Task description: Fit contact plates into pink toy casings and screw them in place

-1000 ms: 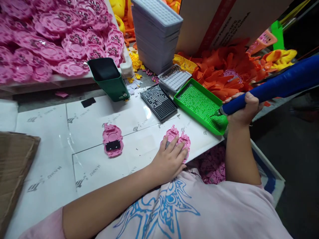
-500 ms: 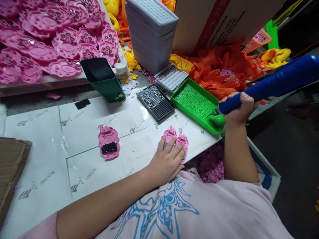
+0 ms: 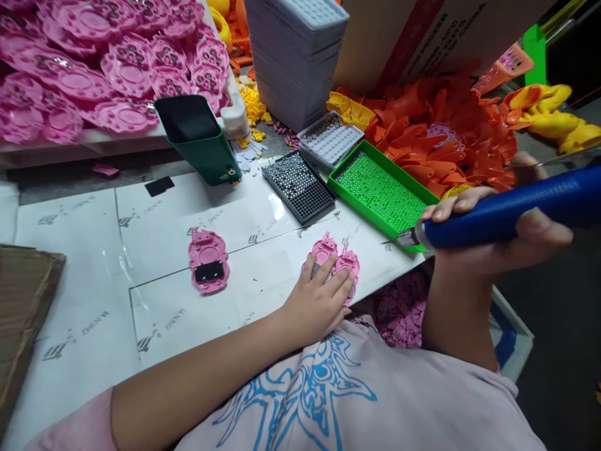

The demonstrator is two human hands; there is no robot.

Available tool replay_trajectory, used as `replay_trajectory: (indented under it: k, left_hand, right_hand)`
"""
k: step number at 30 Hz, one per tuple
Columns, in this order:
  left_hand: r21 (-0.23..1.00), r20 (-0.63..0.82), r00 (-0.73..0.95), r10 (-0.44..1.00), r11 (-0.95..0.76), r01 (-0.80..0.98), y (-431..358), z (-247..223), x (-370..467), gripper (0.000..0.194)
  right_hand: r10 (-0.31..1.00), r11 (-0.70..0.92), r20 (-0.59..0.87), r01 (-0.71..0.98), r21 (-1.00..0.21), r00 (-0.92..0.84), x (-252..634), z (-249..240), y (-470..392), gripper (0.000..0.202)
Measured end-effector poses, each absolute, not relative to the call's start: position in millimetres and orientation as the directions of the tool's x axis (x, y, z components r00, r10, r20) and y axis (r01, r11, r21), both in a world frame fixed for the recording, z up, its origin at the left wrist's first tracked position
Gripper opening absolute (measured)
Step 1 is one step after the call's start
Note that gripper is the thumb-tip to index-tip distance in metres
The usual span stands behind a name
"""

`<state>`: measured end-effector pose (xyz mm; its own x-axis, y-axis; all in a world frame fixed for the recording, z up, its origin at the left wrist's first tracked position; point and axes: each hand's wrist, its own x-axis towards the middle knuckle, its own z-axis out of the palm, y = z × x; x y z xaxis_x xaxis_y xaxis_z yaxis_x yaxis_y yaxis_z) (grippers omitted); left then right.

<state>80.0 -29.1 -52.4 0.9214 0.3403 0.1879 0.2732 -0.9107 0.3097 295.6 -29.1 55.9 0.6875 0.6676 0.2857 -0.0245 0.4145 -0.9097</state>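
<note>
My right hand is closed around a blue electric screwdriver. Its thin bit points left, above the near corner of a green screw tray with rows of small holes holding screws. My left hand lies flat, fingers spread, over two pink plastic shells side by side at the table edge, covering their lower parts. Farther left sits another pink shell with a black cover plate on it. A black perforated tray, partly filled with screws, stands left of the green one.
Behind the trays stand a dark green bin, a tall stack of white trays and a pile of orange parts. Many pink shells fill a white crate at the back left. Cardboard lies at the left edge.
My right hand has drawn the screwdriver up and back from inside the green tray, nearer to me. My left hand stays on the two shells. The view has shifted slightly.
</note>
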Motion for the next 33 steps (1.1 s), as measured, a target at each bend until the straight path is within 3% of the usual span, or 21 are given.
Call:
replay_trajectory:
  k: [3,5,22,33]
  left_hand:
    - [0.315,0.176,0.925,0.337,-0.909,0.272,-28.6,-52.6,80.1,0.048]
    - [0.317,0.172,0.927,0.333,-0.91,0.268,-28.1,-51.7,80.1,0.048]
    - [0.325,0.154,0.932,0.328,-0.908,0.265,-28.9,-50.8,80.5,0.049]
    - [0.275,0.233,0.906,0.354,-0.917,0.287,-31.4,-53.7,83.0,0.047]
  right_hand:
    - [0.809,0.427,0.331,-0.099,-0.899,0.486,273.4,47.5,-39.3,0.019]
    - [0.837,0.409,0.301,-0.157,-0.899,0.456,266.2,36.5,-41.0,0.019]
    - [0.853,0.386,0.274,-0.182,-0.904,0.445,267.4,7.6,-38.4,0.021]
    - [0.9,0.396,0.368,-0.086,-0.914,0.235,264.1,-1.3,-36.0,0.026]
